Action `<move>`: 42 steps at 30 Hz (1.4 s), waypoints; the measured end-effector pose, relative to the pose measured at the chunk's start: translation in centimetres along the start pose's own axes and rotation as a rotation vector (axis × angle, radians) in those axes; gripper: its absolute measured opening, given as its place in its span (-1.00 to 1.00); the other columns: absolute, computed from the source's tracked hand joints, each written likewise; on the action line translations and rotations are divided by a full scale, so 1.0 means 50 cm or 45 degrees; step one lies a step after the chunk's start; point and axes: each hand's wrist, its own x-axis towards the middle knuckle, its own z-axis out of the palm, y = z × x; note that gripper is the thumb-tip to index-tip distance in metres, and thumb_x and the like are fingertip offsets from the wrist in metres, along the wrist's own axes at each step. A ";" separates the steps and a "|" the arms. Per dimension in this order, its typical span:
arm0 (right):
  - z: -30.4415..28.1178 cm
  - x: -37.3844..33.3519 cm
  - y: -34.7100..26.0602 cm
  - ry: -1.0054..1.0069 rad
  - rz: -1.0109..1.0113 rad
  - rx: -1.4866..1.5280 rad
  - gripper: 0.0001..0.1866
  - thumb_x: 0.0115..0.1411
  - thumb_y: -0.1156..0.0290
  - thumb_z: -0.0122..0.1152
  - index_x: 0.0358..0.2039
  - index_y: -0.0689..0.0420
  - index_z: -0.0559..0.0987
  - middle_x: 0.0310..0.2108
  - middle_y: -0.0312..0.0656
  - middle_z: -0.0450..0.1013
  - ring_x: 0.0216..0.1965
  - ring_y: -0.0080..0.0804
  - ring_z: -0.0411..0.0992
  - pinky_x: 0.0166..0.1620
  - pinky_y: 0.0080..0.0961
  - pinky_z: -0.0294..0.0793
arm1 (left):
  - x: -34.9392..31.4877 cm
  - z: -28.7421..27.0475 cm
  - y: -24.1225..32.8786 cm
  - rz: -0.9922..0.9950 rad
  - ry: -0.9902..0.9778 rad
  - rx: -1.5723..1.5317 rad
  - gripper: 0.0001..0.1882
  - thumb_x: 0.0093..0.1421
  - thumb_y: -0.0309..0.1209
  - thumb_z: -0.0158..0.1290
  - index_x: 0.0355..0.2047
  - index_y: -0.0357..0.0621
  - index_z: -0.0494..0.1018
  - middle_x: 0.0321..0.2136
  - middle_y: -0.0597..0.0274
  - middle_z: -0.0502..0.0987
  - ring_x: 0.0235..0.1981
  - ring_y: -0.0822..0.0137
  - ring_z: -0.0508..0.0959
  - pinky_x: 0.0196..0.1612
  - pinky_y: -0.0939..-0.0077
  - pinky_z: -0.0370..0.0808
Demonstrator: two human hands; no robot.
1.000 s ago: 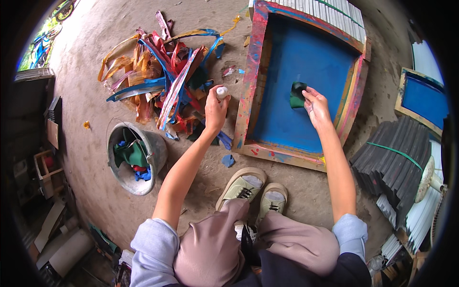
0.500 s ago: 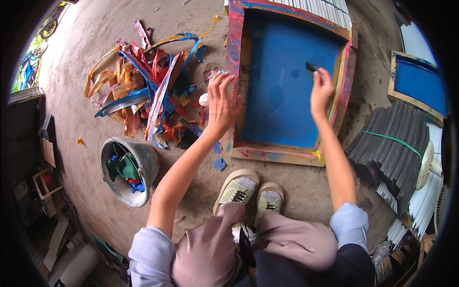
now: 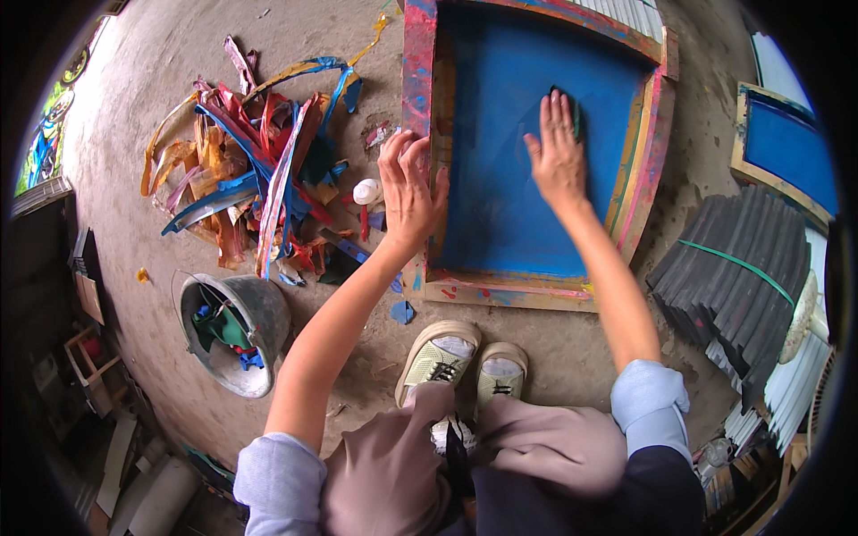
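Note:
A wooden screen-printing frame (image 3: 509, 295), its rails smeared with red, pink and blue paint, lies before me with blue mesh (image 3: 500, 214) stretched inside. My right hand (image 3: 561, 165) lies flat on the mesh, fingers stretched out, pressing on a dark green rag (image 3: 576, 121) that shows only at the fingers' edges. On the frame's left rail rests my left hand (image 3: 409, 192), fingers bent and apart, thumb toward the mesh; nothing is visible in its grasp. A small white round object (image 3: 366, 191) sits on the floor just left of that hand.
Left of the frame lies a heap of paint-stained strips (image 3: 259, 161). A tilted bucket (image 3: 268, 304) with rags stands nearer me. To the right are a strapped stack of dark slats (image 3: 733, 277) and another blue screen (image 3: 791, 147). My shoes (image 3: 442, 362) are close to the frame.
My right hand has gone from pinching the dark rag to lying flat over it, shifting left and slightly nearer. My left hand stays at the left rail. The whole view has shifted slightly.

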 end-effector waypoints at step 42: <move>0.031 -0.051 -0.081 -0.304 -0.482 0.222 -0.38 0.13 0.24 0.16 0.20 0.18 0.33 0.27 -0.09 0.21 0.33 -0.28 0.09 0.35 -0.15 -0.03 | -0.004 -0.010 -0.008 -0.098 -0.100 0.036 -0.50 0.06 -0.60 0.04 0.04 -0.17 0.22 0.07 -0.10 0.16 0.16 -0.14 0.21 0.18 0.03 0.25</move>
